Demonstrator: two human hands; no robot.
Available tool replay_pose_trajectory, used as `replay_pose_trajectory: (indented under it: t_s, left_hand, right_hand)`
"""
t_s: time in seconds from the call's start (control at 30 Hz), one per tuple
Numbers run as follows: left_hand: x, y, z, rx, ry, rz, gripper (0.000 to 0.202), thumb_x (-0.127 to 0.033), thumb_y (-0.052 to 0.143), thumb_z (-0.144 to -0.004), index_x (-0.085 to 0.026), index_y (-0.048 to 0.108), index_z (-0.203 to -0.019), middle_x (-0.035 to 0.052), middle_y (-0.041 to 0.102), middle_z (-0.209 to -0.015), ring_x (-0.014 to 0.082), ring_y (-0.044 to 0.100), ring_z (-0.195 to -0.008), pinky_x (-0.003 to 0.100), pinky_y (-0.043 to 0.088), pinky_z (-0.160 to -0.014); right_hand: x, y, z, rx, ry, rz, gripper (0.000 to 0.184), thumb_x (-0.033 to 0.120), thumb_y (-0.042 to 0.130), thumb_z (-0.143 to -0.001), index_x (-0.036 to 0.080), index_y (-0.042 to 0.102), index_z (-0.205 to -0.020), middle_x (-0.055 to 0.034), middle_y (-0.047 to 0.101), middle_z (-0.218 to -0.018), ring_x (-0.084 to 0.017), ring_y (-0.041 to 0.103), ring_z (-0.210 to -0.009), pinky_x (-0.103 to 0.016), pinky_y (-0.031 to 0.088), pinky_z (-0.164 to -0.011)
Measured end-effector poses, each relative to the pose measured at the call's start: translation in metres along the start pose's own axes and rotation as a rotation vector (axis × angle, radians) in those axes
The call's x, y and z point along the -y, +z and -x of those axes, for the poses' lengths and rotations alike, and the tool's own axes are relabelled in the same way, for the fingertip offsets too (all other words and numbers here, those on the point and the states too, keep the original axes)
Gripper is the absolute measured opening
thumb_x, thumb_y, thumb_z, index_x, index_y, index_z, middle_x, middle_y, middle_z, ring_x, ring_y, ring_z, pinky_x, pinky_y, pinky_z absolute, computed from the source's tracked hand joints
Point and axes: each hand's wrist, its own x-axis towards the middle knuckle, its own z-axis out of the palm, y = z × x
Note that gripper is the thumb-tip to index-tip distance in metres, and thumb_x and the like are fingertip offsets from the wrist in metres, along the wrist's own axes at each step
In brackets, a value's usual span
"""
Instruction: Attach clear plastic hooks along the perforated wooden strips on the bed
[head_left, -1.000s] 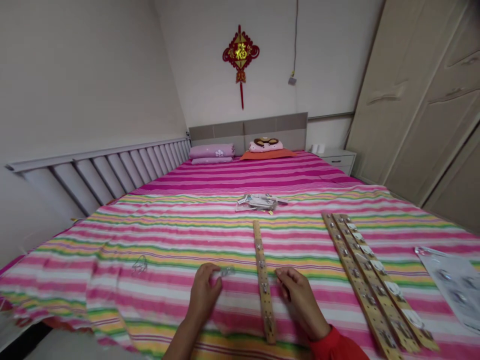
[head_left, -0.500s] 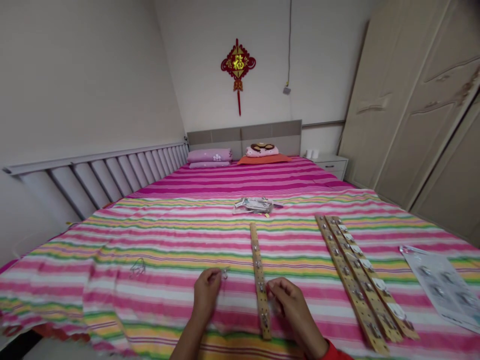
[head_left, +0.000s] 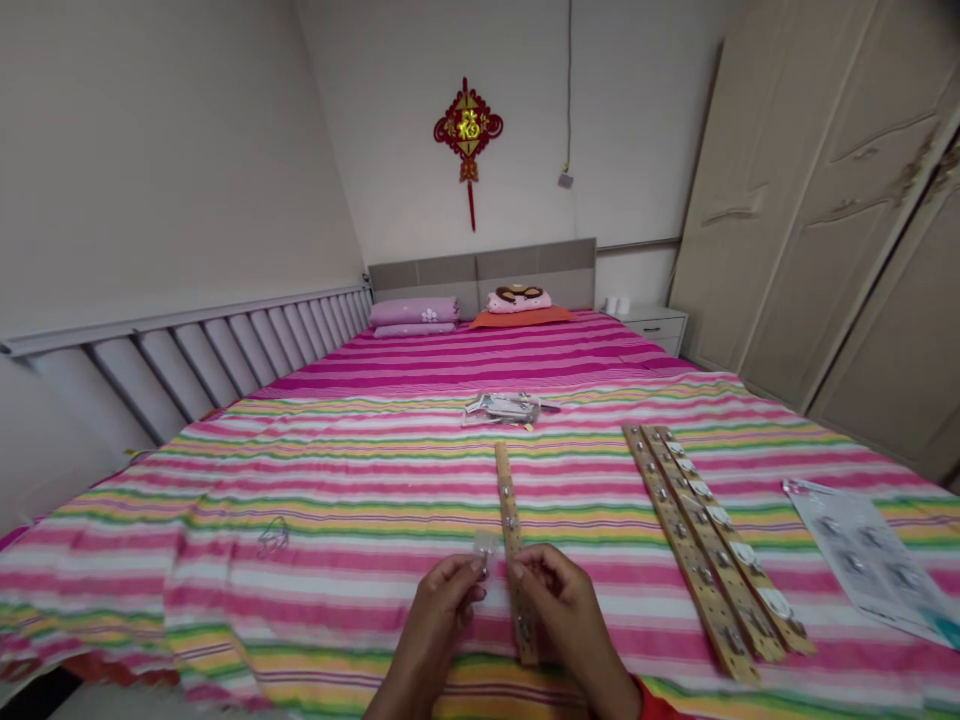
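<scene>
On the striped bedsheet [head_left: 225, 570], a wooden strip [head_left: 508, 510] lies upright between the hands for easy reach, the left hand [head_left: 442, 625] pinching a small metal fitting [head_left: 486, 546] beside it, the right hand [head_left: 566, 615] half-curled against its edge, any grip unclear.

**A:** Your left hand [head_left: 442, 615] pinches a small clear-and-silver fitting [head_left: 486, 545], right?

**B:** Yes, just beside the narrow wooden strip studded with metal fittings [head_left: 511, 520], which lies on the pink-striped cotton bedspread [head_left: 300, 590].

**A:** And your right hand [head_left: 566, 610]?

**B:** Its fingers [head_left: 525, 570] are against that strip's right edge, with your red sleeve [head_left: 652, 695] showing at the wrist.

**A:** What lies to your right?

**B:** Parallel wooden strips carrying round white pieces [head_left: 694, 540], then a pale plastic sheet of small fittings [head_left: 862, 555]. Straight ahead sits a crumpled clear plastic bag [head_left: 502, 408].
</scene>
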Motion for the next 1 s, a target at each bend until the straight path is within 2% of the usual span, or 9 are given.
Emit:
replay_pose_trajectory:
  t_s: [0.1,0.17,0.23,0.3,0.43,0.67,0.73,0.83,1.0]
  left_hand:
    - [-0.003,0.001,0.004,-0.027,0.106,-0.193,0.035,-0.044,0.076,-0.054,-0.014,0.066,-0.068,-0.003,0.057,-0.053,0.0068,0.049,-0.049,0.016,0.028,-0.045]
    - [-0.007,0.004,0.007,-0.028,0.142,-0.256,0.033,-0.043,0.074,-0.054,-0.014,0.066,-0.066,-0.0029,0.058,-0.052,0.0081,0.049,-0.048,0.018,0.028,-0.045]
    - [-0.011,0.008,0.012,-0.011,0.144,-0.273,0.03,-0.042,0.072,-0.054,-0.015,0.066,-0.066,-0.0031,0.057,-0.051,0.0088,0.049,-0.048,0.019,0.03,-0.045]
    - [-0.014,0.012,0.017,0.011,0.145,-0.277,0.027,-0.04,0.071,-0.053,-0.015,0.066,-0.063,-0.0034,0.057,-0.05,0.0092,0.049,-0.048,0.02,0.033,-0.047]
    - [-0.013,0.013,0.022,0.033,0.153,-0.303,0.028,-0.041,0.072,-0.051,-0.016,0.063,-0.056,-0.0032,0.055,-0.047,0.0095,0.048,-0.047,0.021,0.037,-0.049]
    - [0.002,-0.006,0.013,0.112,0.187,-0.366,0.032,-0.046,0.072,-0.056,-0.016,0.061,-0.058,-0.0016,0.057,-0.047,0.0105,0.049,-0.044,0.023,0.038,-0.048]
    - [0.001,-0.006,0.013,0.125,0.189,-0.383,0.031,-0.044,0.073,-0.056,-0.016,0.061,-0.057,-0.0013,0.057,-0.047,0.0108,0.049,-0.044,0.023,0.038,-0.047]
    - [-0.003,-0.003,0.016,0.122,0.176,-0.401,0.029,-0.043,0.073,-0.054,-0.016,0.062,-0.056,-0.001,0.058,-0.049,0.0121,0.051,-0.046,0.024,0.04,-0.048]
    - [-0.004,0.001,0.021,0.159,0.187,-0.429,0.024,-0.04,0.068,-0.061,-0.016,0.062,-0.058,-0.0015,0.058,-0.052,0.0124,0.052,-0.05,0.024,0.042,-0.05]
  right_hand:
    - [0.008,-0.003,0.006,0.047,-0.27,0.224,0.009,0.024,0.058,-0.08,0.02,0.066,-0.083,-0.0016,0.057,-0.072,-0.015,0.051,-0.06,-0.025,0.043,-0.055]
    - [0.01,-0.003,0.01,0.13,-0.405,0.321,0.022,0.013,0.056,-0.08,0.023,0.065,-0.097,-0.0044,0.059,-0.085,-0.018,0.056,-0.074,-0.028,0.047,-0.066]
    - [0.011,-0.001,0.014,0.209,-0.458,0.377,0.036,0.007,0.053,-0.079,0.026,0.061,-0.109,-0.0053,0.059,-0.092,-0.019,0.058,-0.085,-0.029,0.049,-0.072]
    - [0.01,0.002,0.016,0.252,-0.459,0.412,0.041,0.005,0.051,-0.08,0.028,0.061,-0.113,-0.0048,0.057,-0.092,-0.018,0.058,-0.085,-0.028,0.049,-0.071]
    - [0.009,0.001,0.014,0.247,-0.455,0.419,0.03,0.01,0.05,-0.085,0.027,0.068,-0.101,-0.0032,0.054,-0.083,-0.016,0.058,-0.077,-0.026,0.048,-0.065]
    - [0.015,-0.018,-0.001,0.054,-0.4,0.412,0.016,0.017,0.053,-0.085,0.022,0.065,-0.094,-0.0045,0.058,-0.082,-0.019,0.058,-0.078,-0.029,0.048,-0.068]
    - [0.019,-0.018,0.001,0.115,-0.396,0.419,0.017,0.017,0.061,-0.079,0.022,0.064,-0.096,-0.0043,0.059,-0.085,-0.019,0.058,-0.081,-0.029,0.048,-0.07]
    - [0.023,-0.01,0.009,0.266,-0.409,0.413,0.034,0.014,0.07,-0.07,0.024,0.063,-0.102,-0.0038,0.059,-0.091,-0.02,0.058,-0.085,-0.028,0.049,-0.073]
    - [0.015,0.0,0.015,0.308,-0.404,0.416,0.034,0.009,0.062,-0.073,0.026,0.063,-0.103,-0.0033,0.057,-0.095,-0.018,0.059,-0.085,-0.026,0.05,-0.071]
